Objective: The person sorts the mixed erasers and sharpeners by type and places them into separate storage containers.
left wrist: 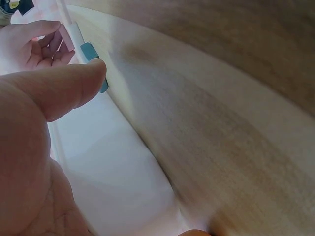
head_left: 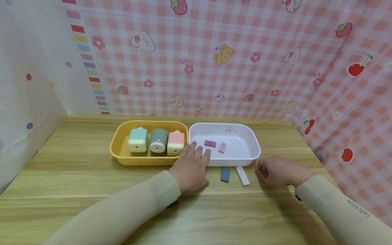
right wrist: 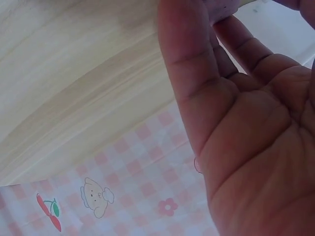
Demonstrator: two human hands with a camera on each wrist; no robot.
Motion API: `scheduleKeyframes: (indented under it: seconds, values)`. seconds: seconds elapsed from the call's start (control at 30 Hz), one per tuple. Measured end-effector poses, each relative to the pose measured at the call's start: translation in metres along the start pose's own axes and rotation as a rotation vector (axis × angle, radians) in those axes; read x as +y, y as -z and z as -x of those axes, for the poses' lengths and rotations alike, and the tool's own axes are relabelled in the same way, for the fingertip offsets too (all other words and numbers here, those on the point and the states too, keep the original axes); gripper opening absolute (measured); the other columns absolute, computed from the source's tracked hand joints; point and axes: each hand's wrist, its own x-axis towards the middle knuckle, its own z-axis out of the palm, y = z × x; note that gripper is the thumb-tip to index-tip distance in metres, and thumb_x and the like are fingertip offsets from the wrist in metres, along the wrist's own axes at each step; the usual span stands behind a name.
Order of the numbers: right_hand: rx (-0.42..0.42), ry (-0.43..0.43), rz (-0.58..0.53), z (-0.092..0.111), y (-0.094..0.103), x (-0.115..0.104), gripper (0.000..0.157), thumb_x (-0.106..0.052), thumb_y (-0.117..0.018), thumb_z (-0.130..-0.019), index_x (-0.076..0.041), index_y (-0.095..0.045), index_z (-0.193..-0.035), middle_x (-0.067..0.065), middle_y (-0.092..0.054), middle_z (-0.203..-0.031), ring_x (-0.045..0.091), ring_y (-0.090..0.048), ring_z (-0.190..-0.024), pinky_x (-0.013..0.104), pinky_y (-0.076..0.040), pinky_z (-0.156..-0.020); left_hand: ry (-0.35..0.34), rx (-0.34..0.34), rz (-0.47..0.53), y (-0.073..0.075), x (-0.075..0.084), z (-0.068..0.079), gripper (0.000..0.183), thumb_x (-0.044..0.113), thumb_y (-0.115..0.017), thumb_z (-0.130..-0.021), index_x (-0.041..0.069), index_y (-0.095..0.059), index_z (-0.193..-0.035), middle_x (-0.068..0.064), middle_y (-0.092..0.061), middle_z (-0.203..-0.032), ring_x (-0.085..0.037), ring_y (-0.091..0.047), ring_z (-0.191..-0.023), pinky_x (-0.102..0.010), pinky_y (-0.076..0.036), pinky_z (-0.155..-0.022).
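My left hand (head_left: 190, 170) lies with fairly straight fingers over the near rim of the white tray (head_left: 255, 154), close to the yellow tray (head_left: 120, 160). My right hand (head_left: 278, 170) is just right of the white tray with curled fingers. In the right wrist view, its fingertips pinch a small purplish-pink eraser (right wrist: 222, 9), only partly visible. A dark blue eraser (head_left: 225, 175) and a long white eraser (head_left: 243, 176) lie on the table between the hands. Inside the white tray are a dark pink eraser (head_left: 210, 143) and a light pink eraser (head_left: 222, 147).
The yellow tray holds a teal pencil sharpener (head_left: 138, 140), a grey one and a pink one, side by side. Both trays stand end to end on the wooden table (head_left: 76, 177). A checked cloth (head_left: 199, 68) hangs behind and at the right.
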Motion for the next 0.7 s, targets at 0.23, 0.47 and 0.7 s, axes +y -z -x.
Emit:
scheduleKeyframes:
  seconds: [0.23,0.47,0.7]
  values:
    - [-0.037,-0.042,-0.021,0.0007,0.0050,0.0000,0.025,0.000,-0.075,-0.080,-0.017,-0.059,-0.089,-0.005,-0.054,-0.075,0.011,-0.049,-0.070,0.027,-0.043,-0.064,0.001,-0.005,-0.004,-0.0004,0.0001,-0.0001,0.097,0.064,-0.069,-0.092,0.010,-0.033,-0.165,-0.019,-0.039,-0.167,-0.044,-0.028,-0.158,-0.057,-0.021,-0.131]
    - [-0.064,-0.077,-0.046,0.0020,0.0091,-0.0007,0.029,0.001,-0.075,-0.076,-0.015,-0.056,-0.091,-0.003,-0.053,-0.076,0.013,-0.049,-0.071,0.028,-0.041,-0.064,0.001,-0.012,-0.012,0.0003,0.0004,0.0002,0.097,0.064,-0.068,-0.092,0.011,-0.033,-0.165,-0.018,-0.039,-0.167,-0.044,-0.028,-0.158,-0.057,-0.021,-0.131]
    - [-0.052,-0.105,-0.031,0.0022,0.0105,0.0014,0.019,0.000,-0.070,-0.084,-0.011,-0.059,-0.093,-0.001,-0.056,-0.077,0.016,-0.051,-0.072,0.032,-0.045,-0.065,-0.003,-0.007,-0.013,0.0005,0.0005,0.0007,0.096,0.064,-0.068,-0.093,0.010,-0.033,-0.165,-0.019,-0.040,-0.166,-0.044,-0.028,-0.158,-0.057,-0.021,-0.131]
